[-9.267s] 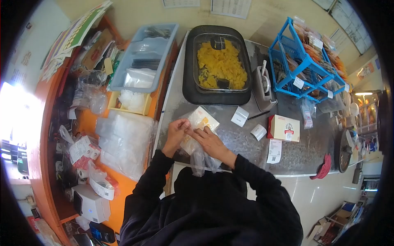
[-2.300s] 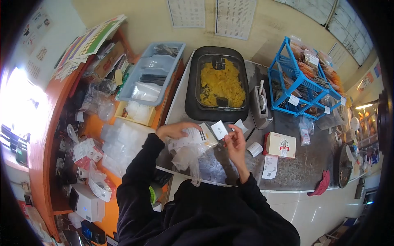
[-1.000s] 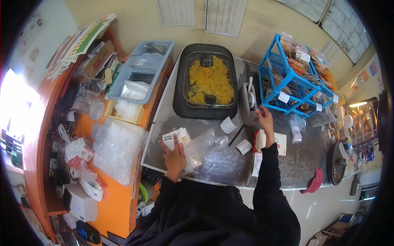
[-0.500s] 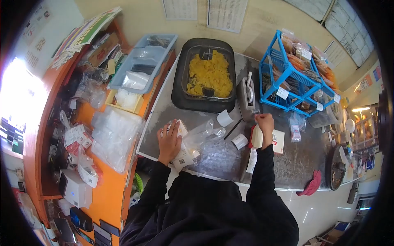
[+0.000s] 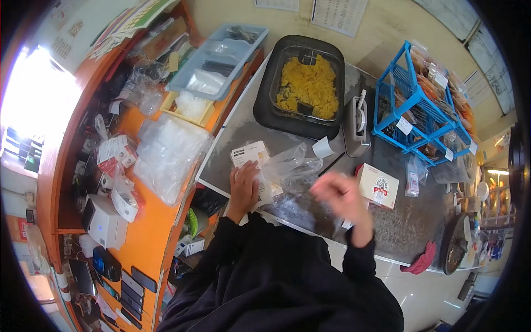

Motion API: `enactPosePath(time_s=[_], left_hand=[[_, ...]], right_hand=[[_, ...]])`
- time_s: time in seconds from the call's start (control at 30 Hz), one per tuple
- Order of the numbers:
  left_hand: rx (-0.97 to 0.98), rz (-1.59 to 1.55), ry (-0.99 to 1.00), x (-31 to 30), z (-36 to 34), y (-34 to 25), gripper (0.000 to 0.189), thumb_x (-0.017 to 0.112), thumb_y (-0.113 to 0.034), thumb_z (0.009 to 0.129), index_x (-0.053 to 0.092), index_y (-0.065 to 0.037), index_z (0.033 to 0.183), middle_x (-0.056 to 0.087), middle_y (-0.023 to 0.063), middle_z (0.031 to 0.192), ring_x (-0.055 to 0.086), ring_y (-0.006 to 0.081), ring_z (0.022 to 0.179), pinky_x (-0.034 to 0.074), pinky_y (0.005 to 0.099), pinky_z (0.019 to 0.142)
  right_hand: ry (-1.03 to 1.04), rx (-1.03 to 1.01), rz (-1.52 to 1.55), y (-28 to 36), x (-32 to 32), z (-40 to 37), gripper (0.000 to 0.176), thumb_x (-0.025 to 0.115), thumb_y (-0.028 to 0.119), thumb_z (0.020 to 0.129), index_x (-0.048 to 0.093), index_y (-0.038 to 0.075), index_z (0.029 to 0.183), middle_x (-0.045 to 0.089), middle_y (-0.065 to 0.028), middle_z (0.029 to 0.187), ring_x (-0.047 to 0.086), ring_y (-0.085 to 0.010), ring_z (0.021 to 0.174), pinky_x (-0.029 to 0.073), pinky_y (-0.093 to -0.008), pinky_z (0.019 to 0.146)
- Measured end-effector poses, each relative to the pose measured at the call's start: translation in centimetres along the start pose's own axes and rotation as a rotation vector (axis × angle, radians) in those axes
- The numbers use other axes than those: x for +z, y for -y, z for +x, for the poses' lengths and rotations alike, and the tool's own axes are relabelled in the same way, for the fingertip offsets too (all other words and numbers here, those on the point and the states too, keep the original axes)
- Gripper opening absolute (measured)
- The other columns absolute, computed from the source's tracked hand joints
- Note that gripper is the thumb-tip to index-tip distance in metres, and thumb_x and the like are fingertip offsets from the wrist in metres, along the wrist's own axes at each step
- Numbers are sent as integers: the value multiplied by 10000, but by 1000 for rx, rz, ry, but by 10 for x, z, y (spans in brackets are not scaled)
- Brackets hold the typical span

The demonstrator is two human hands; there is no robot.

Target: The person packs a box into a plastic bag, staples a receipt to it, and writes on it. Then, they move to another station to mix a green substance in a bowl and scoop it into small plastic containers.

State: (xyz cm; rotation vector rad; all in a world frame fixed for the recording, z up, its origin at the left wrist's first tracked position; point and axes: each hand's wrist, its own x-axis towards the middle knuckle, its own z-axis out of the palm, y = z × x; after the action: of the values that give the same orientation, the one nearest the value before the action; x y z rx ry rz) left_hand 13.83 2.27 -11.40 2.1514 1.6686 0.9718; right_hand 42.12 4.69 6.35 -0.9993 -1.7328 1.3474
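Observation:
My left hand (image 5: 244,185) grips a small white printed box (image 5: 250,153) near the counter's front edge, its fingers over the box. A clear plastic bag (image 5: 290,169) lies crumpled against the box on the right. My right hand (image 5: 344,200) is in the air above the counter, smeared by motion, so its fingers and anything in them cannot be made out. Just beyond it lies a white and red box (image 5: 377,187) with a printed logo. A curled white paper piece (image 5: 324,148) and a thin black stick (image 5: 332,164) lie between the hands, farther back.
A black pan (image 5: 264,105) of yellow food (image 5: 310,86) stands at the back, beside a grey dispenser (image 5: 357,130). Blue baskets (image 5: 409,146) with packets are at right. Plastic bags (image 5: 171,157), a blue tray (image 5: 221,91) and phones cover the orange shelf (image 5: 146,235) at left.
My right hand has come away from beside the dispenser and the logo box, moving left and toward me. The head view has shifted. My left hand stays on the white box.

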Motion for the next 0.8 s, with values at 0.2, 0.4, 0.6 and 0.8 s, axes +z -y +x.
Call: enactPosePath(time_s=[0.2, 0.4, 0.6, 0.8], left_hand=[[1, 228, 95, -5, -20, -19, 519, 515, -230, 924, 438, -124, 1426, 291, 112, 1568, 198, 321, 1468, 97, 523, 1153], [-47, 113, 94, -2, -26, -14, 519, 542, -239, 901, 481, -182, 1413, 280, 120, 1572, 190, 345, 1465, 96, 546, 1148], [71, 180, 62, 9, -34, 0, 414, 596, -156, 851, 656, -336, 1218, 253, 178, 1570, 172, 411, 1456, 106, 589, 1129], [-348, -501, -596, 26, -35, -14, 673, 666, -195, 853, 387, -88, 1455, 174, 277, 1561, 128, 424, 1457, 108, 539, 1159]], right_hand=[[257, -5, -261, -68, 94, 27, 147, 678, 209, 882, 676, 67, 917, 648, -77, 745, 631, -217, 685, 473, -328, 608], [196, -57, -824, -125, 114, 54, 304, 703, 332, 842, 568, 65, 897, 677, -110, 782, 653, -349, 745, 490, -438, 659], [248, 76, -975, -124, 86, 45, 463, 721, 424, 817, 521, 61, 1023, 672, -162, 880, 649, -361, 845, 511, -442, 739], [191, 202, -295, -149, 69, 14, 558, 686, 364, 877, 505, 11, 1270, 580, -241, 1158, 585, -372, 1036, 473, -400, 886]])
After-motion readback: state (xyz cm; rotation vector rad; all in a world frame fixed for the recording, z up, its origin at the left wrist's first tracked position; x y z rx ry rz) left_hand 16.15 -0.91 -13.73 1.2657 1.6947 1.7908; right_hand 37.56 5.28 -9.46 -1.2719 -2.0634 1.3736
